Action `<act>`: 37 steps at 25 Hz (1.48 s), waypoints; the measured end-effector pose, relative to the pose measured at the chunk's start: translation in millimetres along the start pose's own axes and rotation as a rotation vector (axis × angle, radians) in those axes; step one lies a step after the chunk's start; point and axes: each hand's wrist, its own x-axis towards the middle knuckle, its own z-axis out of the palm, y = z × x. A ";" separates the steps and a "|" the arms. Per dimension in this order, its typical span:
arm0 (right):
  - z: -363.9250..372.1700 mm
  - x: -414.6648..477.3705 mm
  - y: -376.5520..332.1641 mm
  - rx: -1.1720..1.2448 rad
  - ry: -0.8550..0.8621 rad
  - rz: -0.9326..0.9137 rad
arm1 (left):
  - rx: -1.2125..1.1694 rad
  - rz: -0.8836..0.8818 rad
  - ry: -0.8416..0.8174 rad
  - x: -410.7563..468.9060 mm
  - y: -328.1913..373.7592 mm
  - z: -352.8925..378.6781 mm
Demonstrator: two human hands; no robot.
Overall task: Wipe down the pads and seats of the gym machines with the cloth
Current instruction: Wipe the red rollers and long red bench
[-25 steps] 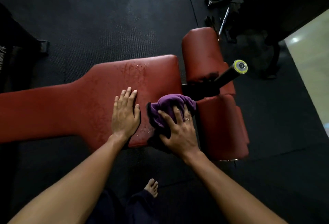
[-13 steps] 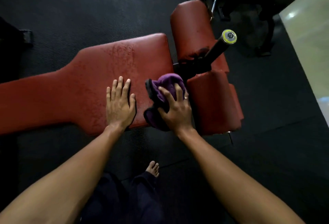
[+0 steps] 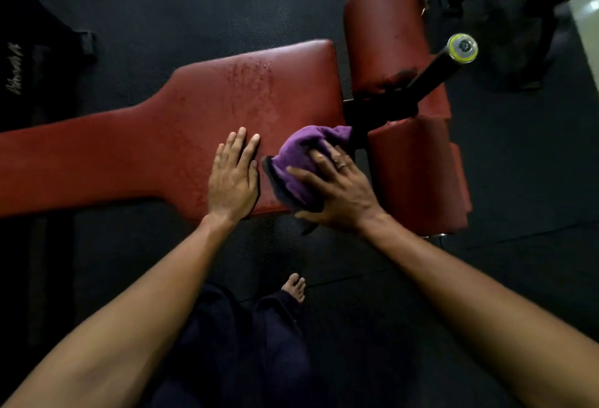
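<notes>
A red padded bench seat (image 3: 201, 128) runs from the left edge to the middle, wet with droplets near its far side. My left hand (image 3: 232, 177) lies flat on the seat's near edge, fingers together, holding nothing. Just to its right my right hand (image 3: 337, 193) presses a bunched purple cloth (image 3: 298, 164) against the seat's near right corner. Two red roller pads, one far (image 3: 382, 28) and one near (image 3: 418, 174), sit right of the seat on a black bar.
A black bar with a yellow-ringed end cap (image 3: 462, 47) sticks up between the roller pads. Dark rubber floor mats surround the bench. Black equipment stands at the far right and at the left edge (image 3: 29, 60). My bare foot (image 3: 294, 286) is below the bench.
My right hand with the cloth has slid slightly back and forth on the seat's near right corner. My left hand has stayed flat on the seat. The camera view has shifted.
</notes>
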 end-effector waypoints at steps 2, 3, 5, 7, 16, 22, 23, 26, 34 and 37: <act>-5.3 -14.2 18.4 -0.033 -0.053 0.009 | 0.026 0.005 -0.012 -14.0 -14.7 -6.7; -6.6 -16.2 22.1 -0.027 -0.072 0.018 | 0.046 0.004 -0.008 -20.1 -19.0 -7.4; 0.7 -4.2 9.9 -0.011 -0.117 -0.035 | 0.079 -0.015 0.019 -25.7 -23.7 -6.7; 18.8 22.2 -20.9 -0.008 -0.187 -0.148 | 0.063 -0.018 0.031 -24.6 -27.0 -4.4; 0.1 6.4 -8.0 0.014 -0.105 -0.046 | 0.046 -0.037 0.045 -24.2 -24.2 -4.5; 42.9 75.2 -63.3 0.068 -0.025 0.096 | 0.052 -0.042 0.046 -23.0 -25.3 -2.5; 48.7 93.0 -60.0 0.062 0.004 0.098 | 0.054 -0.053 0.052 -21.7 -25.5 -1.8; 51.5 125.3 -38.7 -0.011 0.009 0.118 | 0.063 -0.069 0.035 -24.6 -25.0 -1.1; 48.6 38.1 -96.8 0.023 0.042 0.184 | 0.031 -0.092 -0.025 -21.7 -25.3 -4.3; 62.7 89.3 -81.5 -0.008 0.045 0.166 | 0.053 -0.118 -0.022 -21.7 -21.0 -4.2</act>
